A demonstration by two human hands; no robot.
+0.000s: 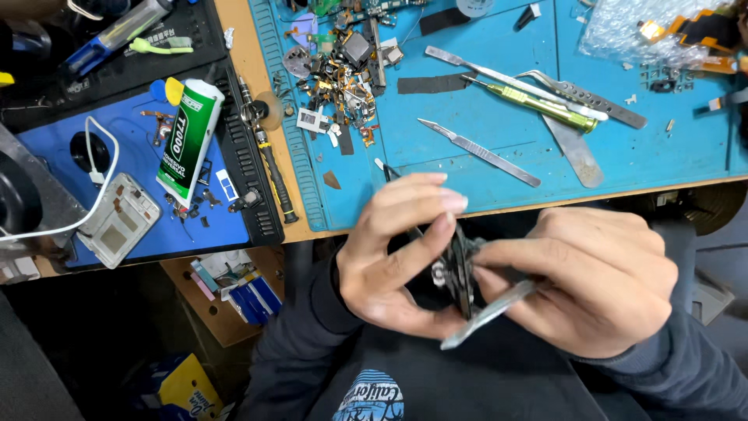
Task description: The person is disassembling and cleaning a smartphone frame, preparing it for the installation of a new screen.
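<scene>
Both my hands are in front of my chest, just below the table's front edge. My left hand (397,249) grips a small dark phone part (460,269) held on edge, thumb and fingers wrapped around its left side. My right hand (592,281) pinches the same part from the right and also holds a flat metal pry tool (487,316) that sticks out down and left under the part. Black tweezers (387,171) poke up behind my left fingers.
A blue work mat (483,156) carries a scalpel (477,152), a green-handled screwdriver (538,105), metal spudgers (580,156) and a heap of small phone scraps (343,70). To the left lie a glue tube (189,140), a precision screwdriver (265,152) and a phone frame (117,222).
</scene>
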